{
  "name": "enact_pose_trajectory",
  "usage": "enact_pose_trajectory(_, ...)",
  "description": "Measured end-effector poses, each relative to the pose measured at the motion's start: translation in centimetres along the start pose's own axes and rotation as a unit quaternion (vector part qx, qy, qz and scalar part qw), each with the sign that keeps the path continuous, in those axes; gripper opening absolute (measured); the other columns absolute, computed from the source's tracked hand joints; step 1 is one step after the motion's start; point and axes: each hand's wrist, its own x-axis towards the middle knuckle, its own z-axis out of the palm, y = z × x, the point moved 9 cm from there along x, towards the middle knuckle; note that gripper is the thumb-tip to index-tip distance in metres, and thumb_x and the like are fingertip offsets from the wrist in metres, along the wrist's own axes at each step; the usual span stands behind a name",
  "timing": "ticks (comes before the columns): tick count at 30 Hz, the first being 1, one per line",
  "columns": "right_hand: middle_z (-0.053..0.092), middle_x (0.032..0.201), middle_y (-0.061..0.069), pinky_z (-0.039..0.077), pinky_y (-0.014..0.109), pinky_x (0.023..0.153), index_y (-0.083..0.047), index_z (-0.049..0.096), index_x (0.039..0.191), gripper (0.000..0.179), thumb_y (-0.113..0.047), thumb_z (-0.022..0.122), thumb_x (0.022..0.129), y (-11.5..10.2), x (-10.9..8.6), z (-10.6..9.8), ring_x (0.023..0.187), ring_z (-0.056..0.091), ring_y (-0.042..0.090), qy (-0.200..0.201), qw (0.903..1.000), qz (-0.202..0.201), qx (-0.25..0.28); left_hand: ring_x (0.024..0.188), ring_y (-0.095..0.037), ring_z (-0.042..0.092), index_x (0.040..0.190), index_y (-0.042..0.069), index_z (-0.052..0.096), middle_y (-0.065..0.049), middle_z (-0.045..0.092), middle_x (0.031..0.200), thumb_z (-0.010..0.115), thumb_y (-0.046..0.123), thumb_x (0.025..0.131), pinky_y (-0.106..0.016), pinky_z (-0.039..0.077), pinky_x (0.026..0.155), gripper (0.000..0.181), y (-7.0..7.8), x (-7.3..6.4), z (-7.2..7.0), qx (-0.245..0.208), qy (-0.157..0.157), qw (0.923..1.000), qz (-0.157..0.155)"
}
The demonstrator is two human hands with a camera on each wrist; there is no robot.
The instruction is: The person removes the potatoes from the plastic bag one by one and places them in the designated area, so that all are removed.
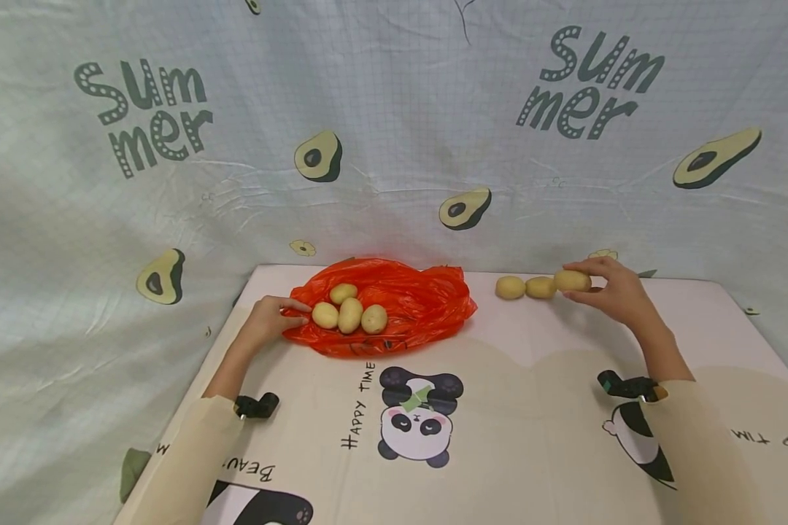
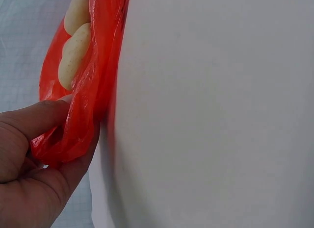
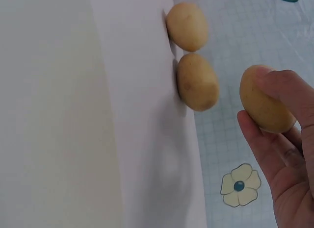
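Panda print [image 1: 416, 430] is seen on the nearer part of the tabletop [image 1: 499, 415]. Farther out, the edge of a red bag [image 1: 433, 299] is pinched between thumb and fingers of the left hand [image 1: 269, 319]; four potatoes [image 1: 350, 316] are left on it. Toward the far right edge, one potato [image 1: 573, 281] is gripped by the right hand [image 1: 613, 292], held apart from two potatoes [image 1: 510, 287] already lined up. The laying-out is judged under half done. Beyond, patterned cloth [image 1: 394, 109] is hung.

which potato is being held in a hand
The potato in the right hand; two others lie on the table, four in the open red bag.
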Motion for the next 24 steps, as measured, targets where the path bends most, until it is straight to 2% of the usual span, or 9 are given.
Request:
enact_pose_trajectory(4, 0.054, 0.124, 0.015, 0.040, 0.057, 0.088, -0.016, 0.067, 0.119, 0.051, -0.036, 0.080, 0.074, 1.2, 0.2, -0.1, 0.117, 0.045, 0.035, -0.011, 0.9998, 0.016, 0.001, 0.106, -0.031, 0.050, 0.110, 0.009, 0.071, -0.019, 0.060, 0.123, 0.069, 0.014, 0.086, -0.035, 0.049, 0.084, 0.025, 0.0, 0.0, 0.0, 0.001, 0.001, 1.0000, 0.000)
enact_pose_trajectory(9, 0.049, 0.132, 0.019, 0.033, 0.063, 0.094, -0.013, 0.065, 0.122, 0.056, -0.040, 0.079, 0.074, 2.4, 0.2, -0.2, 0.125, 0.038, 0.041, -0.037, 0.9983, 0.045, 0.005, 0.103, -0.030, 0.050, 0.110, 0.009, 0.071, -0.019, 0.060, 0.122, 0.069, 0.014, 0.086, -0.030, 0.048, 0.077, 0.024, 0.0, 0.0, -0.1, 0.001, 0.000, 1.0000, -0.001)
enact_pose_trajectory(15, 0.047, 0.135, 0.021, 0.033, 0.064, 0.093, -0.012, 0.065, 0.122, 0.055, -0.038, 0.079, 0.075, 3.5, 0.2, -0.1, 0.126, 0.037, 0.043, -0.051, 0.9973, 0.052, 0.000, 0.101, -0.029, 0.049, 0.110, 0.009, 0.071, -0.019, 0.059, 0.122, 0.069, 0.014, 0.086, -0.025, 0.046, 0.070, 0.024, -0.1, 0.0, 0.0, -0.006, -0.003, 0.9999, -0.009)
enact_pose_trajectory(24, 0.045, 0.135, 0.021, 0.033, 0.064, 0.094, -0.011, 0.063, 0.124, 0.058, -0.031, 0.081, 0.074, 4.4, 0.7, 0.1, 0.126, 0.036, 0.044, -0.073, 0.9957, 0.057, -0.004, 0.103, -0.030, 0.049, 0.110, 0.008, 0.071, -0.019, 0.059, 0.123, 0.069, 0.013, 0.086, -0.026, 0.047, 0.074, 0.024, 0.1, -0.1, 0.0, -0.009, -0.007, 0.9998, -0.017)
